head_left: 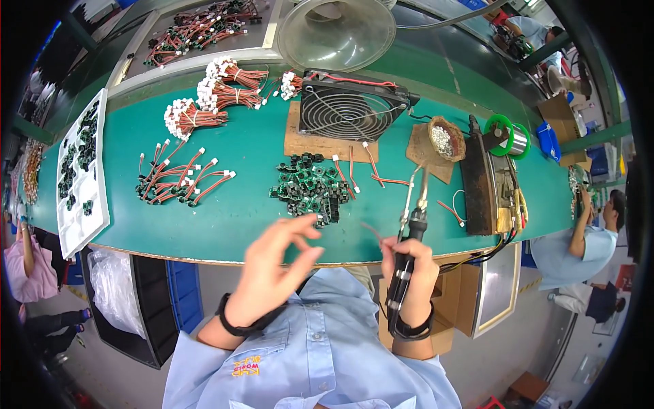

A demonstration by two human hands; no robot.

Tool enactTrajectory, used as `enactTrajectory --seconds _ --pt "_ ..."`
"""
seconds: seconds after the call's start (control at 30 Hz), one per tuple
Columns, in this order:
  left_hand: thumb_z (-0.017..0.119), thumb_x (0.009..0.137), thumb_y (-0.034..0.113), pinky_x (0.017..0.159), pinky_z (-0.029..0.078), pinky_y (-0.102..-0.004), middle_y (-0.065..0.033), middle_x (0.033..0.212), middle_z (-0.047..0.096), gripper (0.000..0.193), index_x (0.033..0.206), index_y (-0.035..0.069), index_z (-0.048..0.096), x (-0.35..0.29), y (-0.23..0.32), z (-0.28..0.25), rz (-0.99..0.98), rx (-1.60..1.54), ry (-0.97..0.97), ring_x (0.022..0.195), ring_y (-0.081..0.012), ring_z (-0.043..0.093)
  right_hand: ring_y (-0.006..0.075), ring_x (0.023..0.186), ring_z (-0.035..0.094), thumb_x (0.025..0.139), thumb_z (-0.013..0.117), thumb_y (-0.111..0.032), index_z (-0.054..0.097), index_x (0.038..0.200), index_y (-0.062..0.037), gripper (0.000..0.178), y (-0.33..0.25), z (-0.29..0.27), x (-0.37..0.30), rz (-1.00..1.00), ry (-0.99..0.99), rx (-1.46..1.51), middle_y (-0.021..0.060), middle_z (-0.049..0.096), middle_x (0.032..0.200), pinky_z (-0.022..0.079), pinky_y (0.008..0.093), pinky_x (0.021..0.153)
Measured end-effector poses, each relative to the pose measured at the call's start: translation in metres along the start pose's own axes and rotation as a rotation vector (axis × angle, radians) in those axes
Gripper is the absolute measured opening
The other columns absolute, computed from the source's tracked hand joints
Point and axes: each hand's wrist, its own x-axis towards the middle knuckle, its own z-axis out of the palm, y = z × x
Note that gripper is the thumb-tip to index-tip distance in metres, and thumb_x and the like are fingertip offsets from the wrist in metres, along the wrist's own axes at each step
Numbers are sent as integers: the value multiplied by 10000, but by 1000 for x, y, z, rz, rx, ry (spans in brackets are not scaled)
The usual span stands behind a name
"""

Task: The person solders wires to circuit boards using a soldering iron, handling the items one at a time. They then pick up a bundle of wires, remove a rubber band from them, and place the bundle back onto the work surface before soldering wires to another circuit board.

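My right hand point(424, 276) is wrapped round a black-handled soldering iron point(417, 221), its metal tip pointing away from me. A thin reddish wire point(372, 230) sticks out by that hand's thumb and finger; its far end is blurred. My left hand point(269, 262) hangs over the near table edge with thumb and fingers apart, holding nothing I can see. Just beyond its fingertips lies a pile of small green circuit boards with black parts point(306, 187). Several red-and-black wire leads with white connectors point(353, 170) lie right of the pile.
A black fan point(351, 112) stands behind the boards. At right are a bowl of whitish bits point(443, 140), a solder spool point(518, 141) and a dark metal block point(480, 184). Bundled leads point(235, 85), finished-looking wired pieces point(180, 177) and a white tray point(92, 208) are left.
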Motion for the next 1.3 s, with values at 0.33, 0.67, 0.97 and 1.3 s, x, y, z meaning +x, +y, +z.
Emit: enactTrajectory --seconds 0.33,0.67,0.97,1.3 --pt "657 761 31 647 467 -311 -94 861 598 139 900 38 646 -6 0 33 140 -12 -182 739 -235 584 229 694 638 683 723 50 483 929 -56 359 -17 -11 -14 35 -144 235 112 646 791 500 301 618" --pt "653 760 39 666 460 -338 -111 857 576 189 942 16 608 13 -7 9 129 303 91 738 -249 568 193 744 618 783 603 121 364 1014 -70 384 -11 4 -18 199 -63 483 170 606 883 501 282 675" --pt "623 775 -2 706 453 -323 -112 876 566 173 937 -16 563 22 -43 -17 -1 693 222 768 -225 559 157 705 588 774 602 117 367 1016 -72 386 -19 -3 -11 362 -14 597 139 591 829 495 267 680" --pt "585 800 -18 766 430 -287 -110 904 601 168 967 -28 578 0 10 -23 -116 -4 64 839 -184 566 123 680 560 749 651 80 370 1019 -75 419 -32 -15 -1 383 14 597 112 576 798 472 240 640"
